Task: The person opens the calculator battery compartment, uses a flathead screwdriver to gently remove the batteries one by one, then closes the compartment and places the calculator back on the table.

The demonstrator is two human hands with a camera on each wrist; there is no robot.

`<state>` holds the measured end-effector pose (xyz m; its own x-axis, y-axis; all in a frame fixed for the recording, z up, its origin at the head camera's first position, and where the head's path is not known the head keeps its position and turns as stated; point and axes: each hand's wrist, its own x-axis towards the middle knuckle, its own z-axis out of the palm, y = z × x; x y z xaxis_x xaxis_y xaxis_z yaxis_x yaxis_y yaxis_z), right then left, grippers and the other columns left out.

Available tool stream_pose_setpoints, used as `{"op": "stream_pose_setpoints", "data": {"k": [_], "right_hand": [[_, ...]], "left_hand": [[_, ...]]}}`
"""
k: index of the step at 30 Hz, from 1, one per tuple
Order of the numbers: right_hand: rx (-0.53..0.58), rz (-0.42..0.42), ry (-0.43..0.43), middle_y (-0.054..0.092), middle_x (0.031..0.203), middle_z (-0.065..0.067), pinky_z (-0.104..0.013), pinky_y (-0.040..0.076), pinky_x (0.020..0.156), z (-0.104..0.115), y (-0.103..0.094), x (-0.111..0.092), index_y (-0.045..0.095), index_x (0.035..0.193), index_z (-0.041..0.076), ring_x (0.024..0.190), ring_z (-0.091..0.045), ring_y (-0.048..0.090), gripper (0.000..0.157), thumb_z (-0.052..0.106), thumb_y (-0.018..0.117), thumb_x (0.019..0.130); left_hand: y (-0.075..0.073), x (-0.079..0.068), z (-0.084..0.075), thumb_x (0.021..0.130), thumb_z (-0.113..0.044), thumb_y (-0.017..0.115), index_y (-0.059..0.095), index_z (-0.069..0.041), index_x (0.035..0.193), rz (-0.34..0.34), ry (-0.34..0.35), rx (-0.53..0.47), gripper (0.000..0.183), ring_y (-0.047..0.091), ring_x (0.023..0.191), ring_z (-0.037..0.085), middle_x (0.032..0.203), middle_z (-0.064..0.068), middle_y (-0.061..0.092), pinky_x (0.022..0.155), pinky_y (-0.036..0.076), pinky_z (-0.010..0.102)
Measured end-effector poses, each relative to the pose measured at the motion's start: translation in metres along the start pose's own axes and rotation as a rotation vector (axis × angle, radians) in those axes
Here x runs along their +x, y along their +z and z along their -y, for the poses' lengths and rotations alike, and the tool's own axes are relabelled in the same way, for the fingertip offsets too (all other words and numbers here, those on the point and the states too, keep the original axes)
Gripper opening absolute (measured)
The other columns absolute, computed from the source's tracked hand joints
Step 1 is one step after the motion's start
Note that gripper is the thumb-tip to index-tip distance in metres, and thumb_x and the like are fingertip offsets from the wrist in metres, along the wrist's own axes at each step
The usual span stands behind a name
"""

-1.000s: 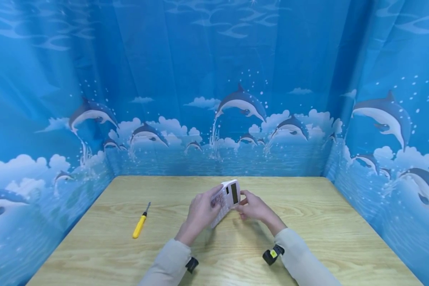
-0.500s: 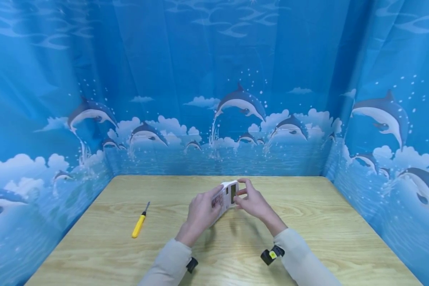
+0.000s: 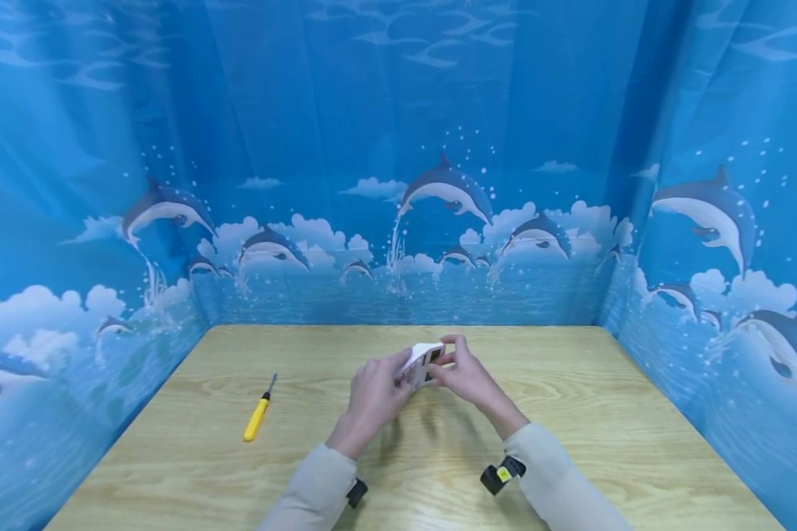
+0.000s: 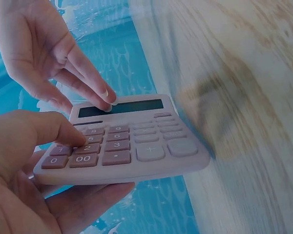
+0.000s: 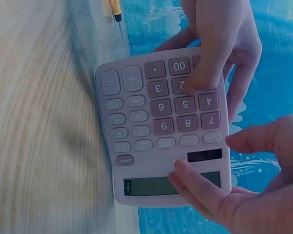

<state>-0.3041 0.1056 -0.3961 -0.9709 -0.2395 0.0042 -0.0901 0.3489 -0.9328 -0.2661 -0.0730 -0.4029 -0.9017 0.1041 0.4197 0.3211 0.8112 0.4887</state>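
Note:
A pink calculator [image 3: 423,355] with darker rose number keys is held up over the table, tilted. My left hand [image 3: 375,394] grips its lower end, thumb on the keys near the 2 and fingers behind the case. At its display end is my right hand [image 3: 466,377]. In the right wrist view, two fairly straight fingertips [image 5: 179,168] of this hand lie over the display face, and another digit reaches the side edge by the M+ key. The display [image 5: 146,186] reads 0 at one end; those fingers cover part of it.
A yellow-handled screwdriver [image 3: 257,419] lies on the wooden table [image 3: 272,487] to the left, its tip pointing away. Blue dolphin-print curtains [image 3: 345,147] enclose the back and both sides. Black wrist cameras [image 3: 494,479] sit at both sleeves.
My right hand has moved up from the calculator's lower right edge onto its display end. The calculator has tipped to a flatter angle, with my left hand still gripping it.

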Motion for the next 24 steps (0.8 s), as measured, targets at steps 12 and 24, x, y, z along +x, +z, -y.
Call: {"op": "stream_pose_setpoints", "data": {"k": [12, 24], "right_hand": [[-0.047, -0.020, -0.026, 0.063, 0.118, -0.025, -0.046, 0.063, 0.091, 0.0004, 0.0032, -0.0003, 0.044, 0.146, 0.004, 0.105, -0.040, 0.071, 0.050, 0.009, 0.062, 0.099], [-0.081, -0.058, -0.008, 0.064, 0.113, -0.023, -0.045, 0.064, 0.090, -0.0036, -0.0032, 0.0010, 0.051, 0.141, -0.001, 0.102, -0.039, 0.071, 0.042, 0.011, 0.060, 0.102]], "left_hand": [[0.0006, -0.0009, -0.0013, 0.081, -0.008, 0.081, 0.067, -0.017, 0.136, 0.019, 0.011, 0.063, 0.058, 0.066, 0.068, 0.012, 0.109, 0.008, 0.080, 0.057, 0.052, 0.021], [0.0049, -0.0040, -0.0093, 0.079, -0.003, 0.077, 0.067, -0.014, 0.136, 0.046, 0.075, 0.039, 0.060, 0.050, 0.057, 0.006, 0.106, 0.006, 0.081, 0.050, 0.039, 0.018]]}}
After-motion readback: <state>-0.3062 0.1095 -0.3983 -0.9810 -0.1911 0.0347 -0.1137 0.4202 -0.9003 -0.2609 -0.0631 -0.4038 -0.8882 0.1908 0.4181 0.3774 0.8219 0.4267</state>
